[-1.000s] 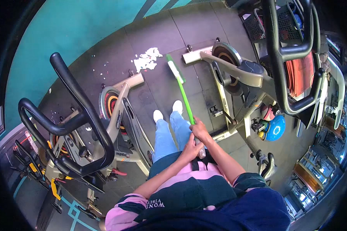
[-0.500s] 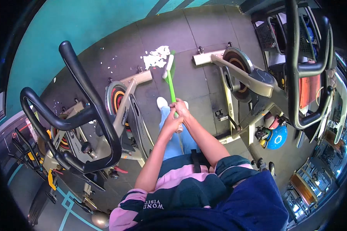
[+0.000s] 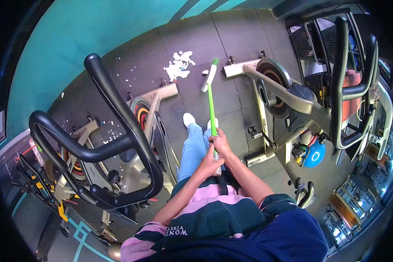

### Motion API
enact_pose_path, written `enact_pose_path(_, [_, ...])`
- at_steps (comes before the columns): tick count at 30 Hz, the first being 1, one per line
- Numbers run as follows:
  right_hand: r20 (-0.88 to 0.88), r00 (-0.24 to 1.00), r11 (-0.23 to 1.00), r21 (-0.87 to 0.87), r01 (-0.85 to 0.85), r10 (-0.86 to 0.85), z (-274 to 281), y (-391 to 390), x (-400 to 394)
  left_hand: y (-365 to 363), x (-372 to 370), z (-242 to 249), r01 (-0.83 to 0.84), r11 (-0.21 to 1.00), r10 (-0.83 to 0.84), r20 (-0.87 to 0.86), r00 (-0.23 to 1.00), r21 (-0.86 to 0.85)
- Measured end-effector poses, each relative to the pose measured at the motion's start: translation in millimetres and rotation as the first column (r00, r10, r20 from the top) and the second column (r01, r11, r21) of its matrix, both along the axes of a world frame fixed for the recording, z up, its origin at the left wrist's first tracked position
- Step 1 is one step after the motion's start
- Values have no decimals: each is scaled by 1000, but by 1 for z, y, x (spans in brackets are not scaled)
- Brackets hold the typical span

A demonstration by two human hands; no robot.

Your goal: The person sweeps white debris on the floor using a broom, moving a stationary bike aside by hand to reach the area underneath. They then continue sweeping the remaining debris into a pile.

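Note:
A broom with a green handle [image 3: 212, 109] is held in both my hands. My left hand [image 3: 209, 165] wraps the lower end of the handle near my waist, while my right hand [image 3: 220, 143] grips it a little farther up. The white broom head [image 3: 210, 75] with green bristles is at the floor, to the right of a pile of white scraps [image 3: 179, 65] and apart from it. One small white scrap [image 3: 205, 72] lies just left of the head.
Exercise bikes stand on both sides, with black handlebars at left [image 3: 118, 113] and right [image 3: 343, 87]. Loose bits [image 3: 126, 81] dot the dark tiled floor [image 3: 196, 39] near the teal wall [image 3: 87, 39]. A blue ball [image 3: 314, 155] sits under the right bike.
The broom head has moved right, away from the scrap pile. Both hands have come closer to my body and slightly right, still on the handle.

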State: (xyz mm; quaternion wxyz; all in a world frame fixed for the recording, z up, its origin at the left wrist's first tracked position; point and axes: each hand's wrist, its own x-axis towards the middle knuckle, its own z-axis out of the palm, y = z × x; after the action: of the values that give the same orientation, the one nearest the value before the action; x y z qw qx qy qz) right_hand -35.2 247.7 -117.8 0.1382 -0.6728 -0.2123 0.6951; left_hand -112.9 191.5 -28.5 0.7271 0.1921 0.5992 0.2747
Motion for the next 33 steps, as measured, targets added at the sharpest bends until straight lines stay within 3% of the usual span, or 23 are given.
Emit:
enact_pose_path(1, [-48, 993, 993, -50, 108, -110, -6, -3, -1, 0, -3, -7, 3, 1000, -3, 2, 1000, -2])
enact_pose_path(5, [-210, 955, 967, -190, 172, -211, -39, 9, -22, 21, -27, -26, 75, 984, -81, -33, 996, -159])
enact_pose_path(7, [-323, 901, 956, -141, 257, -290, -45, 20, -45, 25, -35, -44, 81, 989, -110, -238, 965, -125])
enact_pose_path(8, [-321, 900, 955, -145, 260, -294, -46, 27, -55, 29, -41, -49, 84, 988, -114, -237, 965, -129])
enact_pose_path(10, [-387, 892, 970, -155, 185, -232, -37, 40, -70, 37, -51, -45, 113, 992, -125, -389, 913, -52])
enact_pose_path(15, [-400, 907, 990, -105, 95, -129, 10, 45, -78, 35, -55, -2, 166, 985, -170, -413, 895, -46])
enact_pose_path(17, [-260, 963, 998, -7, -67, 63, 34, 40, -70, 21, -46, 13, 94, 996, -88, -351, 932, -1])
enact_pose_path(19, [-211, 975, 997, -21, -78, 71, 39, 26, -55, 10, -35, 22, 57, 996, -33, -307, 951, 68])
enact_pose_path(21, [66, 975, 966, 137, -220, 213, 31, 13, -40, 3, -30, 24, 62, 997, -52, -231, 972, 34])
enact_pose_path(23, [123, 969, 964, 132, -229, 213, 22, 12, -28, -9, -19, 4, 70, 985, -36, -209, 977, 155])
enact_pose_path(24, [181, 961, 964, 127, -233, 209, 18, 11, -27, -6, -18, -3, 25, 999, -19, -132, 991, 43])
enact_pose_path(25, [181, 961, 964, 126, -233, 209, 12, 16, -30, 0, -23, -10, 25, 999, -19, -131, 991, 42])
enact_pose_path(27, [164, 977, 990, -16, -137, 138, -3, 32, -37, 16, -31, -29, -58, 994, 67, 88, 994, -96])
enact_pose_path(28, [37, 999, 996, -84, -6, 9, -9, 38, -42, 22, -32, -39, -115, 993, 115, 0, 993, -23])
enact_pose_path(29, [40, 999, 996, -90, -5, 8, -22, 41, -47, 25, -34, -48, -99, 995, 100, -117, 988, 20])
enact_pose_path(33, [-156, 988, 1000, -27, 7, -11, -59, 53, -78, 39, -58, -68, -85, 996, 81, -215, 973, -10])
